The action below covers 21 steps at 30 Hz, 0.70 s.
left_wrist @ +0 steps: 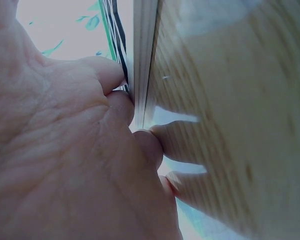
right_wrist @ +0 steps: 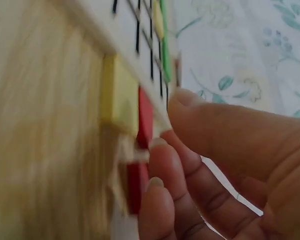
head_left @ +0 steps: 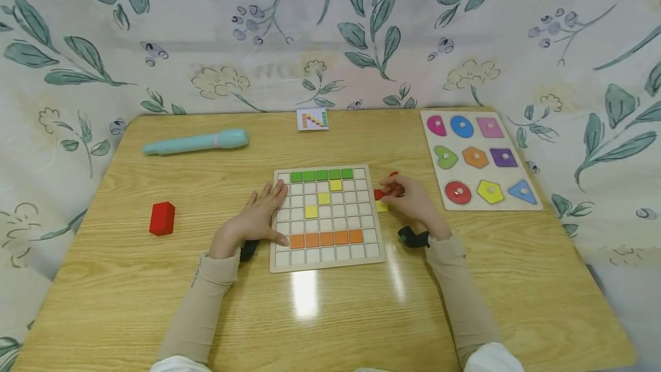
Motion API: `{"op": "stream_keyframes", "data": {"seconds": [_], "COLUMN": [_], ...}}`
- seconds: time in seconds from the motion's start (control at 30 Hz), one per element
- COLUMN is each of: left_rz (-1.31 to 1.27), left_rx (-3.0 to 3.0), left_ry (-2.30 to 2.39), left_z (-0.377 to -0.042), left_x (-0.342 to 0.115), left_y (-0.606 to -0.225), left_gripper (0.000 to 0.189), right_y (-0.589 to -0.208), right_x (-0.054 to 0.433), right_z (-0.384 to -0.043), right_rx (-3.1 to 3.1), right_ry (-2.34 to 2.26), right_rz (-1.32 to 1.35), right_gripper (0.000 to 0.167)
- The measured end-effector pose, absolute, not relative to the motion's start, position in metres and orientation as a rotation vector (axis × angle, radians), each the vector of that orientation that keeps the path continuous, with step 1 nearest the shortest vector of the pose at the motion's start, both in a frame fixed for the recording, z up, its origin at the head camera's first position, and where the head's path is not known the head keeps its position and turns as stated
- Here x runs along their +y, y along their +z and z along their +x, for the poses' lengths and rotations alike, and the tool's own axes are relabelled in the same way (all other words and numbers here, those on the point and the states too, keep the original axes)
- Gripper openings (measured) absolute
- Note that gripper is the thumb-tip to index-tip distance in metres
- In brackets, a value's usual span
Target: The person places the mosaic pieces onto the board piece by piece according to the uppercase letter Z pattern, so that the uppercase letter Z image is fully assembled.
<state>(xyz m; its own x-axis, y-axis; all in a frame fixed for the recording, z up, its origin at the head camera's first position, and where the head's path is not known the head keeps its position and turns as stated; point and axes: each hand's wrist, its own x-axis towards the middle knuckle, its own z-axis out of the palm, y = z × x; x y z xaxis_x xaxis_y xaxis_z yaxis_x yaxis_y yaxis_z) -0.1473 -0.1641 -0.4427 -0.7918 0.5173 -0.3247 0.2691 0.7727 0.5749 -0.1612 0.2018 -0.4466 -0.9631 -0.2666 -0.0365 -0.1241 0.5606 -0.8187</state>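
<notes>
A wooden grid board [head_left: 325,257] carries a row of green tiles [head_left: 322,175], several yellow tiles [head_left: 323,198] in a diagonal and a row of orange tiles [head_left: 327,239]. My left hand [head_left: 256,217] rests with fingers spread on the board's left edge, its palm filling much of the left wrist view. Beside the board's right edge, my right hand [head_left: 413,202] reaches over loose pieces with fingers bent. A red tile [right_wrist: 145,117] and a yellow tile [right_wrist: 121,95] lie close to its fingertips. Between thumb and forefinger a gap shows. Another red tile [right_wrist: 136,187] is just below.
A picture card [head_left: 312,120] lies at the table's back edge. Back left is a turquoise pen-shaped object [head_left: 196,142], with a red block [head_left: 162,219] nearer on the left. A shape puzzle board [head_left: 488,159] with knobbed pieces lies to the right. A floral cloth hangs behind.
</notes>
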Motion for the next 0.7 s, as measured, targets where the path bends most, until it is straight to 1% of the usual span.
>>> {"op": "stream_keyframes", "data": {"seconds": [0.13,0.27,0.47,0.7], "left_rz": [0.603,0.607,0.597,0.598], "left_rx": [2.496,2.495,2.493,2.498], "left_ry": [0.700,0.697,0.704,0.707], "left_z": [-0.148,-0.148,-0.149,-0.149], "left_x": [-0.164,-0.163,-0.164,-0.165], "left_y": [-0.444,-0.446,-0.447,-0.446], "left_gripper": [0.125,0.125,0.126,0.125], "right_y": [-0.449,-0.450,-0.451,-0.444], "right_x": [0.214,0.210,0.201,0.194], "right_z": [-0.156,-0.156,-0.156,-0.160], "right_rx": [2.625,2.630,2.640,2.690], "right_ry": [-1.271,-1.170,-1.136,-1.319], "right_rz": [-0.342,-0.374,-0.362,-0.275], "right_gripper": [0.038,0.044,0.040,0.035]}}
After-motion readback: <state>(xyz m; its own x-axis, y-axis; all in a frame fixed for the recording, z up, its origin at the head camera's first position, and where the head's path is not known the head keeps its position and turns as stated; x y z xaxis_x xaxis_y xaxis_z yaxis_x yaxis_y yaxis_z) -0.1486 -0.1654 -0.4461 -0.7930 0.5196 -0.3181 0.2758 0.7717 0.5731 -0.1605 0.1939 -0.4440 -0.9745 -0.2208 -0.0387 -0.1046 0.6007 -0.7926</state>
